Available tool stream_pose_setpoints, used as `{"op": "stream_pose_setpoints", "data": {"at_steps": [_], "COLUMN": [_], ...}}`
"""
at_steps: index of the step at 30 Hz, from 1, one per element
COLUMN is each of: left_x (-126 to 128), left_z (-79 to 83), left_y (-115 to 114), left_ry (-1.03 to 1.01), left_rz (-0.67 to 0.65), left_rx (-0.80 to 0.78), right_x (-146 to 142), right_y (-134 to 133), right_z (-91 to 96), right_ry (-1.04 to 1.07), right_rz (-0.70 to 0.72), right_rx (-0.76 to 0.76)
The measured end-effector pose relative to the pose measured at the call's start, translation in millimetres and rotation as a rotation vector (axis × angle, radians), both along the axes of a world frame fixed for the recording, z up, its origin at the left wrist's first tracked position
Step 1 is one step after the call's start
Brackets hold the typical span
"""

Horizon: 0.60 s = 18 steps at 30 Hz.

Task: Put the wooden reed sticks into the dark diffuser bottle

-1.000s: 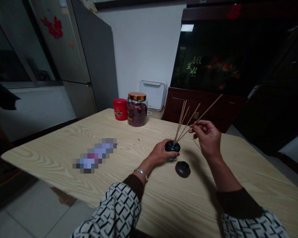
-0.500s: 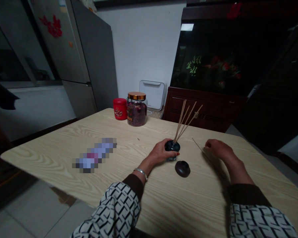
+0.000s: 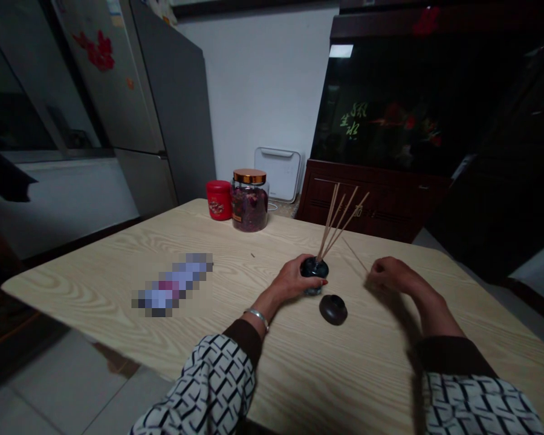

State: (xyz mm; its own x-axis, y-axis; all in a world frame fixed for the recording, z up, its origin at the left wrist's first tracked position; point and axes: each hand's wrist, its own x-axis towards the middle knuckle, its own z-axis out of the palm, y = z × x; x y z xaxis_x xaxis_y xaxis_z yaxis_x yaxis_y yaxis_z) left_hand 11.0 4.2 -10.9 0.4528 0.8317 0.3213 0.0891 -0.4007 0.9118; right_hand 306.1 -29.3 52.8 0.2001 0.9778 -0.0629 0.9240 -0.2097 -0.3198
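My left hand (image 3: 294, 279) is wrapped round a small dark diffuser bottle (image 3: 314, 269) standing on the wooden table (image 3: 118, 266). Several thin reed sticks (image 3: 340, 220) fan up out of the bottle's neck. The bottle's dark round cap (image 3: 333, 309) lies on the table just in front of it. My right hand (image 3: 392, 275) rests low on the table to the right, fingers pinched on one loose reed stick (image 3: 354, 254) whose far end angles up and to the left.
At the table's far edge stand a glass jar with a copper lid (image 3: 250, 200) and a red tin (image 3: 219, 199). A blurred flat packet (image 3: 174, 284) lies at left. A grey fridge (image 3: 140, 103) and a dark cabinet with a fish tank (image 3: 381, 121) stand behind.
My right hand let go of a stick placed in the bottle, dropped to the table at right and pinched a loose stick, lifting its far end. The left hand kept hold of the bottle.
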Motion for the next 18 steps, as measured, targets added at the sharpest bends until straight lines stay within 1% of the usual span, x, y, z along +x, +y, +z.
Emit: {"op": "stream_pose_setpoints", "data": {"at_steps": [2,4,5,6,8,10,13,18], "left_x": [0.5,1.0,1.1,1.2,1.1,0.8,0.8,1.6], "left_z": [-0.9,-1.1,-0.9,-0.6,0.3,0.9,0.7,-0.5], "left_y": [0.5,0.4,0.1,-0.3,-1.2,-1.7,-1.3,0.1], "left_ry": [-0.009,-0.020,-0.025,-0.027,-0.030,-0.033,-0.023,-0.015], "left_rz": [-0.001,-0.001,0.000,-0.002,-0.003,-0.001,-0.002,-0.002], "left_rx": [0.000,0.001,0.001,0.000,-0.003,-0.008,-0.013,-0.001], "right_x": [-8.0,-22.5,-31.7,-41.6,-61.5,-78.0,-92.8,-103.4], "right_y": [-3.1,-7.1,-9.2,-11.1,-14.1,-15.2,-13.3,-10.3], "right_z": [14.5,31.1,39.1,46.2,56.2,59.3,54.2,43.9], "right_ry": [0.340,0.684,0.823,0.940,1.104,1.173,1.167,1.076], "right_rz": [0.030,0.002,-0.022,-0.038,-0.028,0.003,0.038,0.112], "right_rx": [0.221,0.479,0.592,0.688,0.819,0.893,0.959,0.971]}}
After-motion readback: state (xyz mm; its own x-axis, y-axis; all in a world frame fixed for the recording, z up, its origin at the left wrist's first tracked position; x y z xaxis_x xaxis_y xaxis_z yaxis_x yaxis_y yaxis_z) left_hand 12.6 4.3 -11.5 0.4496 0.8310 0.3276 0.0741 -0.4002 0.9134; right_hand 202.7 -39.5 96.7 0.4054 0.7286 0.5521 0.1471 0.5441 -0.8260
